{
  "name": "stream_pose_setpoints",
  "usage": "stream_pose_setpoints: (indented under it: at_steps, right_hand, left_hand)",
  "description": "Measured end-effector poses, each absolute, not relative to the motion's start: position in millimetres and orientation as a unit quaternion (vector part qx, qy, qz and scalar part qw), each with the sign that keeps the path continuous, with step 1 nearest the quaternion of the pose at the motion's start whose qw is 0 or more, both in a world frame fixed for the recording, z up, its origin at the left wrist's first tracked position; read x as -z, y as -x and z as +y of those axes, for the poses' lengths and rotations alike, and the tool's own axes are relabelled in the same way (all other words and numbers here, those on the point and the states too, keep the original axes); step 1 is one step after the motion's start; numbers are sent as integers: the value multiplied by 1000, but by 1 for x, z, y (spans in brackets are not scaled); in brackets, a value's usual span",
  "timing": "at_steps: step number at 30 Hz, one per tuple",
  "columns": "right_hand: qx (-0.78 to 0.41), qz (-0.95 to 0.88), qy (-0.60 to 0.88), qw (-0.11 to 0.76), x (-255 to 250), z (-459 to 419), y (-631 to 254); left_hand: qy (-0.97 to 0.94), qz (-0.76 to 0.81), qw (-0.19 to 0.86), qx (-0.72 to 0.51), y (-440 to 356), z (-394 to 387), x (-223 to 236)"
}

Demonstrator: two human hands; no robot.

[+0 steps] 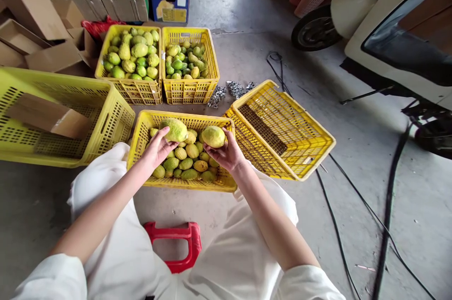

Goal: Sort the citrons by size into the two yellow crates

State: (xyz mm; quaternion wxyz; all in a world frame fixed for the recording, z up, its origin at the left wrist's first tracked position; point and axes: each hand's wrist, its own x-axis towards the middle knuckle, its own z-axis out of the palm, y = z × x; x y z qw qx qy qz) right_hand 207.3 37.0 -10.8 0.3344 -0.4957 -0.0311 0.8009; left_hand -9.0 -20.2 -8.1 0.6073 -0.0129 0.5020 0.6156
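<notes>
My left hand (157,148) grips a large yellow-green fruit (174,129) above the near yellow crate (139,136), which holds several similar fruits. Beside it, my right hand (226,153) holds a rounder yellow-green fruit (213,136) over the same crate. Both hands hover just above the pile. I sit on a red stool (176,243) in white clothes.
Two more yellow crates of green fruit (130,57) (187,60) stand behind. An empty yellow crate (282,130) tilts at the right; another on the left (102,116) holds cardboard. Cardboard boxes (38,31) pile at the back left. A scooter (370,17) and black cables (388,206) lie right.
</notes>
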Motion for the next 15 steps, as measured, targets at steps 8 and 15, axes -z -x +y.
stream_pose_setpoints:
  at_steps: [8, 15]
  right_hand:
    - [-775, 11, 505, 380, 0, 37, -203]
    - [-759, 14, 513, 400, -4, 39, -202]
  left_hand:
    - [27, 516, 614, -597, 7, -23, 2]
    - [85, 498, 611, -610, 4, -20, -9]
